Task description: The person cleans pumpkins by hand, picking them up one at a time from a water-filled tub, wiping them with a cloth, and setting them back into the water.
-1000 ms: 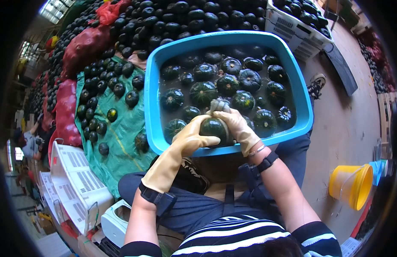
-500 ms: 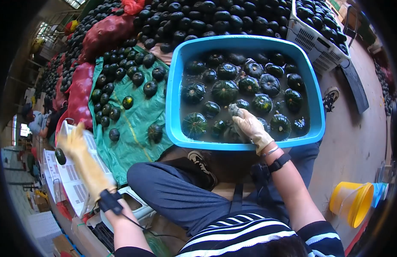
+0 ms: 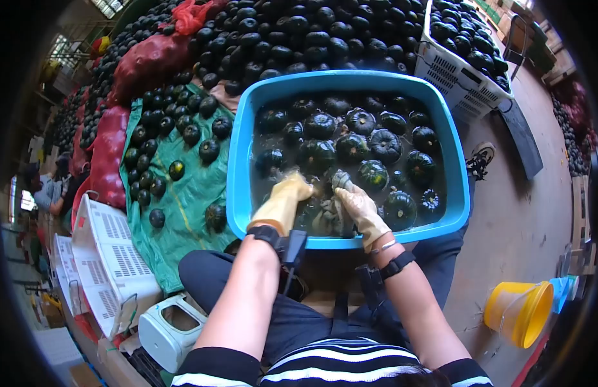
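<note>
A blue tub [image 3: 463, 193] of murky water holds many round dark green kabocha squashes [image 3: 385, 146]. My right hand [image 3: 358, 208], in a pale rubber glove, grips a wet grey cloth [image 3: 341, 181] just above the water, near the tub's front side. Beside it on the left, my gloved left hand [image 3: 283, 201] reaches into the water among the squashes. Its fingers are blurred and partly under water, so whether they hold a squash is hidden. More grey cloth [image 3: 327, 219] lies in the water between the hands.
On the left, small squashes [image 3: 210, 150] lie on a green tarp [image 3: 176, 232], beside white crates [image 3: 115, 251] and a stool [image 3: 167, 332]. Red mesh sacks [image 3: 110, 158] and a squash heap [image 3: 299, 32] stand behind. A filled white crate [image 3: 450, 77] and yellow bucket [image 3: 515, 313] are right.
My left hand has come from above the white crate at left, where a small squash was in the air by it, into the tub. My right hand keeps the cloth.
</note>
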### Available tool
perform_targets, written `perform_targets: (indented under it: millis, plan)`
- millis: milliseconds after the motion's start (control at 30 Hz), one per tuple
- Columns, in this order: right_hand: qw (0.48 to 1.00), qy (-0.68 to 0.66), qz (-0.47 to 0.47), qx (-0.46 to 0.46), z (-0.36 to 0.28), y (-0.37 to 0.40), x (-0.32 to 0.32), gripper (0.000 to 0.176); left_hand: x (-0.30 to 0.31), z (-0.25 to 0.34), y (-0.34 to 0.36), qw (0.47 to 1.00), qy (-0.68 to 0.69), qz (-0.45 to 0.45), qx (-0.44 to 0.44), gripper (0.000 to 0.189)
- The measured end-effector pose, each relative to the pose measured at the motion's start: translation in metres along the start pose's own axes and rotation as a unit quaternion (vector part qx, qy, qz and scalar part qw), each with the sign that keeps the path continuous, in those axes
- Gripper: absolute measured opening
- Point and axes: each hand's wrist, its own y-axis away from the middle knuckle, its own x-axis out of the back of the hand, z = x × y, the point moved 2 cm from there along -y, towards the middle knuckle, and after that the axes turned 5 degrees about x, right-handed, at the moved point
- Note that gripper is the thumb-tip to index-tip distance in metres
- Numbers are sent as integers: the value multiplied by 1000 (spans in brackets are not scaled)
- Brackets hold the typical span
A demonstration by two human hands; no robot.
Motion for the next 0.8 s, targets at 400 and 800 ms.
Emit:
perform_targets:
  millis: [400,800]
  plan:
    - [925,-269,-122,238,-57,15,2,48,55,-10,92,887,339,-85,-303,94]
    - [885,168,172,399,-77,30,-51,48,-28,4,49,533,769,-307,-175,39]
